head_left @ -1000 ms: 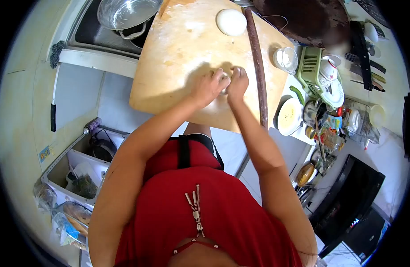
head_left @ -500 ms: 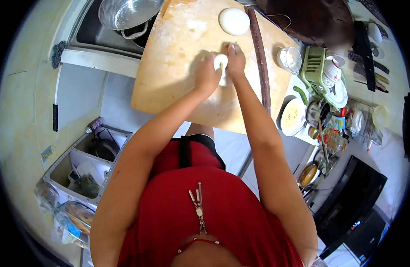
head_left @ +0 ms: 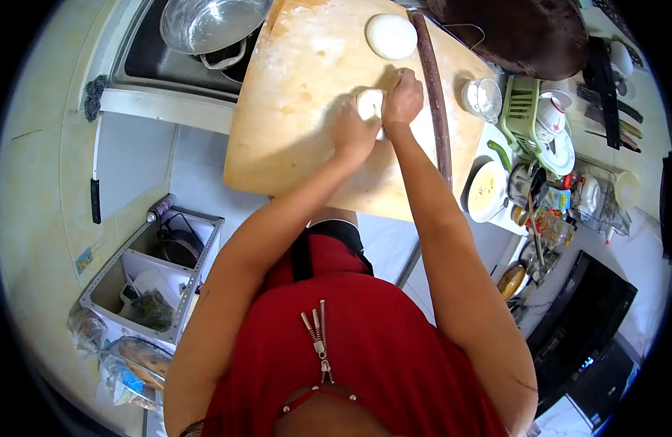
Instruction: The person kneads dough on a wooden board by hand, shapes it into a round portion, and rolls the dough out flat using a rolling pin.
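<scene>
A piece of white dough [head_left: 368,103] lies on the floured wooden board [head_left: 267,142], between my two hands. My left hand [head_left: 356,130] presses on its near left side, with the fingers curled around it. On its right side, my right hand [head_left: 404,99] is closed against the dough, knuckles up; its fingertips are partly hidden. A smooth round dough ball [head_left: 391,36] rests farther back on the board. To the right of my right hand lies a long dark rolling pin [head_left: 435,98].
Right of the board are a glass container [head_left: 482,98] of white powder, a green dish rack [head_left: 521,109], a green pepper [head_left: 499,154] and a bowl [head_left: 486,191] of yellowish liquid. A metal pot [head_left: 211,25] stands at the back left, and a large dark pan [head_left: 511,36] at the back right.
My right hand has folded from extended fingers into a closed grip on the dough. The dough between my hands looks more bunched. The whole view has shifted slightly.
</scene>
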Demonstrator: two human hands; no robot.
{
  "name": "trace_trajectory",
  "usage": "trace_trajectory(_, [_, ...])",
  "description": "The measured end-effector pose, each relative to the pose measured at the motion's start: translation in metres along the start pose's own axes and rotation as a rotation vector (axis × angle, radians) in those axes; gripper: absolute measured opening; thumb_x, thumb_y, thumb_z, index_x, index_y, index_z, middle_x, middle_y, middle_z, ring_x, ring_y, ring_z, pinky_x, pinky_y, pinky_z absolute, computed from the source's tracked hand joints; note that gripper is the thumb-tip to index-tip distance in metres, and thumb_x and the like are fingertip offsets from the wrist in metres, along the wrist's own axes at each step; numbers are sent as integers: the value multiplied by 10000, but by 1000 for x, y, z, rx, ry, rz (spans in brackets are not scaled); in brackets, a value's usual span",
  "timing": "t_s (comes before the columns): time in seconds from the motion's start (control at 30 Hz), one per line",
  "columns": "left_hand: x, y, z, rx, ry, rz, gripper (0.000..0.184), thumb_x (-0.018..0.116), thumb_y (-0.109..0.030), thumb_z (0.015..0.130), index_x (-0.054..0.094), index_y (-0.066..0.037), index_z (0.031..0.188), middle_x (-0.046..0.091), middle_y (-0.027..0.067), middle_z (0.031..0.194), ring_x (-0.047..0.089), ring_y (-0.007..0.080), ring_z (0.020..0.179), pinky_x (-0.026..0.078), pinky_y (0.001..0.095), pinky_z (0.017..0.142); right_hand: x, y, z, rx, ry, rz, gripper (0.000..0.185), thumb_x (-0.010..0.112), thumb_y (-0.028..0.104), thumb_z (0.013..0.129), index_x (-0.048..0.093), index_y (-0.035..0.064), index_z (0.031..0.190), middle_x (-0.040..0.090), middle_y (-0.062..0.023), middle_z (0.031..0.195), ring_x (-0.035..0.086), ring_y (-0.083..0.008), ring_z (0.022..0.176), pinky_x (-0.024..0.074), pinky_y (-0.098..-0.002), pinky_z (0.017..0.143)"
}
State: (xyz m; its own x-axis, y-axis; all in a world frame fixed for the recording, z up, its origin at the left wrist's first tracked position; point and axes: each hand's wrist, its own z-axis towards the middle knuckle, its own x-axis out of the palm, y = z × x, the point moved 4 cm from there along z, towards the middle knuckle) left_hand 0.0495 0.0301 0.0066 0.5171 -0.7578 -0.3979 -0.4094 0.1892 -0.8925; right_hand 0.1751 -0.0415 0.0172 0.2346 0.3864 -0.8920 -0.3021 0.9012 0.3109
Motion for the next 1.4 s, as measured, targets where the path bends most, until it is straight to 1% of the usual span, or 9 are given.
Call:
trace_trajectory(0.07, [4, 2, 10, 32, 47, -23, 522, 740, -167, 784, 577, 3, 1250, 673, 250, 1097, 641, 422, 1062, 505, 475, 936, 4, -3, 2, 65, 150, -10, 205, 536, 215, 1004, 648, 45, 979, 655, -158, 867, 622, -313, 800, 491, -428, 750])
trace_trajectory(0.2, [-30, -31, 4, 92, 282, 96, 370, 673, -165, 866, 587, -30, 1200, 670, 266, 1074, 646, 440, 995, 522, 493, 863, -11, -11, -31, 624, 452, 1174, 267, 454, 199, 1039, 656, 28, 1076, 614, -35, 920, 582, -172, 855, 483, -360, 778])
trace_trajectory(0.37, [-6, -13, -25, 821, 335, 480, 231, 592, -148, 932, 598, -79, 1152, 590, 199, 1235, 628, 418, 1010, 540, 505, 750, -39, -21, -91, 270, 52, 322, 146, 536, 117, 963, 643, 30, 1010, 664, -164, 830, 602, -329, 775, 464, -433, 763])
trace_trajectory(0.63, [-4, -3, 4, -26, 133, 92, 497, 729, -163, 808, 562, 2, 1246, 626, 250, 1193, 611, 427, 1105, 500, 482, 936, -5, 0, 0, 77, -34, -34, 129, 556, 146, 939, 636, 52, 973, 683, -169, 890, 629, -366, 867, 487, -464, 770])
trace_trajectory(0.73, [2, -7, 12, 73, 57, 20, 501, 748, -161, 791, 566, 21, 1220, 644, 271, 1157, 621, 434, 1086, 497, 480, 944, 1, -3, 3, 133, 205, 50, 209, 507, 186, 1002, 653, 36, 997, 685, -133, 884, 640, -308, 865, 503, -419, 767])
trace_trajectory(0.83, [-6, -14, 4, 253, 176, 138, 359, 673, -115, 855, 585, -39, 1194, 630, 224, 1135, 640, 426, 983, 519, 512, 856, -14, -13, -24, 613, 451, 1143, 265, 474, 207, 1035, 665, 24, 1024, 667, -87, 867, 620, -216, 848, 500, -365, 780])
trace_trajectory(0.93, [5, -8, -24, 788, 192, 462, 265, 574, -126, 927, 579, -107, 1191, 602, 163, 1166, 658, 400, 863, 541, 514, 735, -37, -36, -68, 490, 174, 717, 238, 455, 160, 1018, 643, 14, 1019, 659, -142, 847, 610, -267, 808, 489, -395, 768])
trace_trajectory(1.2, [-6, -11, -7, 189, 36, 31, 609, 719, -155, 836, 491, 41, 1366, 565, 300, 1273, 561, 475, 1159, 478, 500, 959, -19, -6, -12, 91, -54, -21, 115, 586, 145, 953, 648, 49, 950, 660, -171, 830, 606, -359, 813, 469, -494, 736])
trace_trajectory(1.4, [5, -22, 11, 194, 57, 80, 469, 709, -89, 805, 557, 12, 1236, 583, 280, 1189, 594, 468, 1052, 499, 499, 919, 1, -27, -4, 251, 217, 547, 202, 526, 187, 991, 675, 58, 1037, 689, -197, 918, 649, -328, 913, 495, -389, 855])
